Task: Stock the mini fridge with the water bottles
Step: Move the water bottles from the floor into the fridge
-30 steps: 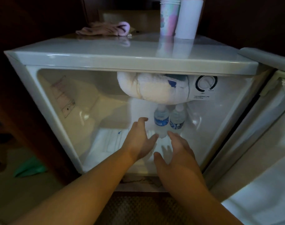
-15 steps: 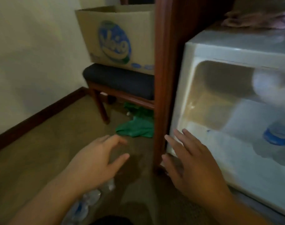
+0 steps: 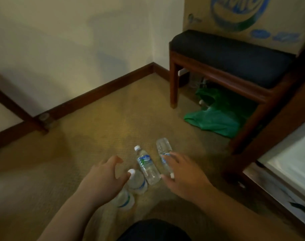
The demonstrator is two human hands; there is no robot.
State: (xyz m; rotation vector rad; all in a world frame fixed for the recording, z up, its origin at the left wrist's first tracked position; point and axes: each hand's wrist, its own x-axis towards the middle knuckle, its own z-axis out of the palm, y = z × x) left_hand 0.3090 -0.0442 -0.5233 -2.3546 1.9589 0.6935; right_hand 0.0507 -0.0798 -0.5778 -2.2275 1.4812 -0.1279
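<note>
Four water bottles (image 3: 147, 168) lie on the carpet (image 3: 96, 122) at lower centre. The left hand (image 3: 103, 180) and right hand (image 3: 184, 178) hover over them, fingers spread apart and holding nothing, probably to collect several together.

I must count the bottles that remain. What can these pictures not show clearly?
- Bottle near the left hand: partly covered by it, head view.
- Bottle under the right hand: label covered.
- Mini fridge: cut off by the right edge.
- Things under the bench: too dark.
</note>
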